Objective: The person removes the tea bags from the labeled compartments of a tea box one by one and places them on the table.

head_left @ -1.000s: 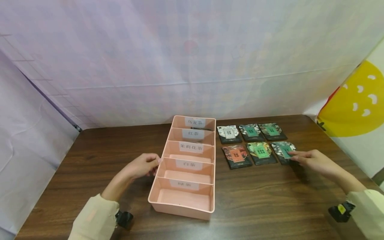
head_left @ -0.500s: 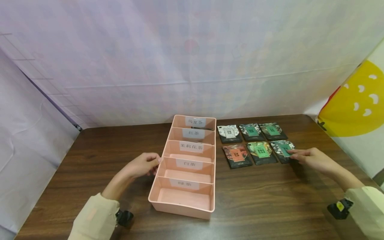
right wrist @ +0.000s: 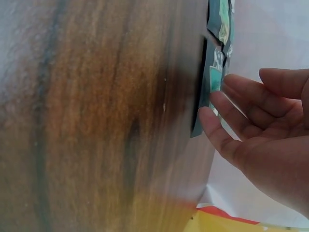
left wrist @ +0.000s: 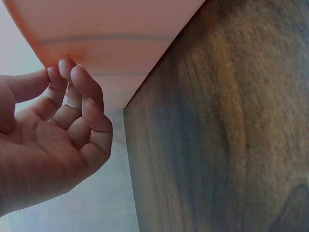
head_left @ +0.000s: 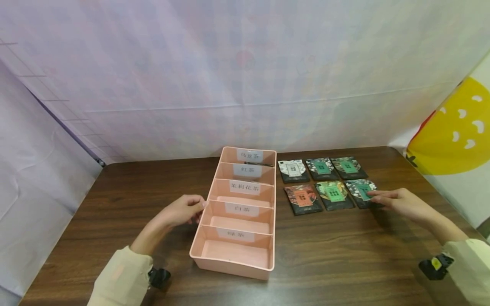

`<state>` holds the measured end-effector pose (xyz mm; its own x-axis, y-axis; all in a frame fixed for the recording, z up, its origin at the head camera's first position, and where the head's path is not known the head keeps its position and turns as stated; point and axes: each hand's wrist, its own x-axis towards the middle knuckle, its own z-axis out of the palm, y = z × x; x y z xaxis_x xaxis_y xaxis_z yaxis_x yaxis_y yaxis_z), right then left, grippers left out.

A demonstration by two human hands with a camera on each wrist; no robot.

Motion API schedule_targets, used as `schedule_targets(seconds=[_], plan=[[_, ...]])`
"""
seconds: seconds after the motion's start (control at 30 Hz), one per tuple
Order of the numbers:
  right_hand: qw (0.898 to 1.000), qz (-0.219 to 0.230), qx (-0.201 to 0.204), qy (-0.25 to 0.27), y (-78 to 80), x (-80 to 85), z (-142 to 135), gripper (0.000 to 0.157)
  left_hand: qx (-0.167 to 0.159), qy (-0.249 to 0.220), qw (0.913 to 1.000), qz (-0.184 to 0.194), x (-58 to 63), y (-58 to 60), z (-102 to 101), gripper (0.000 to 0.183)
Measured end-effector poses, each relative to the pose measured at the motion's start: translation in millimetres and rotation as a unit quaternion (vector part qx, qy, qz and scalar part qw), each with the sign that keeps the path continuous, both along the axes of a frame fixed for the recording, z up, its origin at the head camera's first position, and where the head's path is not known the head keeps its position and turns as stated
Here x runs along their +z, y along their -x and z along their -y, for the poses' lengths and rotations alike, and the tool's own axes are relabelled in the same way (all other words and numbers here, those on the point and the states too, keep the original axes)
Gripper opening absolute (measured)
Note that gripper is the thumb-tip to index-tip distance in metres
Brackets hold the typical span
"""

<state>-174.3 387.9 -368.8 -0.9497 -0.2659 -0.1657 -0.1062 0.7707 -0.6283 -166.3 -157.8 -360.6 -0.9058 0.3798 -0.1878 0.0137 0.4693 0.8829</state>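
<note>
A pink divided storage box (head_left: 231,272) stands on the table, its compartments labelled in Chinese characters. My left hand (head_left: 184,210) is at its left side, thumb and fingertips pinching the rim; the left wrist view shows the other fingers curled against the outer wall (left wrist: 116,26). To the right of the box, several flat tea sachets lie in two rows. My right hand (head_left: 402,206) touches the front-right sachet (head_left: 360,189), white-flowered with a green label, with its fingers extended. In the right wrist view, the thumb stands apart from that sachet (right wrist: 206,89).
Beside it lie a green sachet (head_left: 334,193) and a red one (head_left: 302,197). The back row has a white sachet (head_left: 292,170) and two green-labelled ones. A dark sachet edge (head_left: 258,164) shows in the box's rear compartment. A pale curtain (head_left: 245,85) hangs behind the table (head_left: 325,263).
The right hand and the sachet under its fingers have shifted very slightly toward the back. The left hand and the box stay in place.
</note>
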Motion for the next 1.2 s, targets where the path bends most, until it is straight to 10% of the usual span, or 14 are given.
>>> schedule_targets(seconds=[1.2], plan=[[0.998,-0.037,0.055,-0.01,22.4,33.7,66,0.039,0.002,-0.001,1.0,-0.007,-0.2,-1.3,-1,0.022]])
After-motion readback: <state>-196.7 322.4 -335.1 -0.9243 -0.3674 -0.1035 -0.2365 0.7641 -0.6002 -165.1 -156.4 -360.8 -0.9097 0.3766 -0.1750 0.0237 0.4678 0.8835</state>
